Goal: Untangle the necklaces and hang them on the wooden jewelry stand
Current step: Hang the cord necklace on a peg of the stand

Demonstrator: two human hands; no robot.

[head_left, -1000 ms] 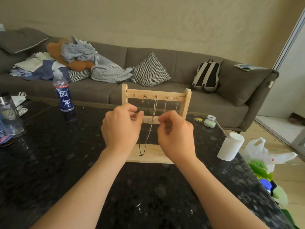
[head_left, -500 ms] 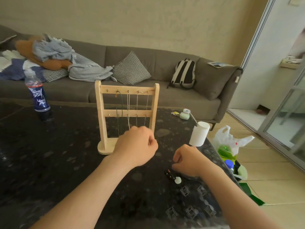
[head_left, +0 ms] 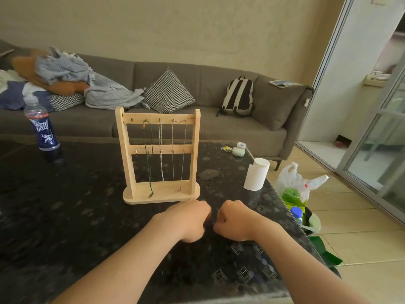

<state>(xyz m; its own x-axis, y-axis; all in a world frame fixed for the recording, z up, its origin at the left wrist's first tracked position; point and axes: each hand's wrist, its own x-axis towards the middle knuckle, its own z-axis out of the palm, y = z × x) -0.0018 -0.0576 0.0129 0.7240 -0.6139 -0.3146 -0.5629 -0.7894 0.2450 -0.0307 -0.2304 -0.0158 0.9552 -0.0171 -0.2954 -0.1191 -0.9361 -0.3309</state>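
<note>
The wooden stand (head_left: 166, 194) is at the frame's centre on the dark table (head_left: 76, 205), with four necklaces (head_left: 161, 159) hanging from its top hooks. Just before its base, the left hand (head_left: 188, 218) and right hand (head_left: 235, 220) have curled fingers and almost touch; whether they pinch anything I cannot tell. A paper roll (head_left: 256, 176) stands near the table's right edge.

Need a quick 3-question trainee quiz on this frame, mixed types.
1. True or false: the green cord necklace hangs from the wooden jewelry stand's rightmost top hook.
2. The left hand and right hand are: A) gripping the stand; B) close together in front of it; C) raised above it.
3. Which top hook is bare?
Key: 1 false; 2 B; 3 the leftmost.
</note>
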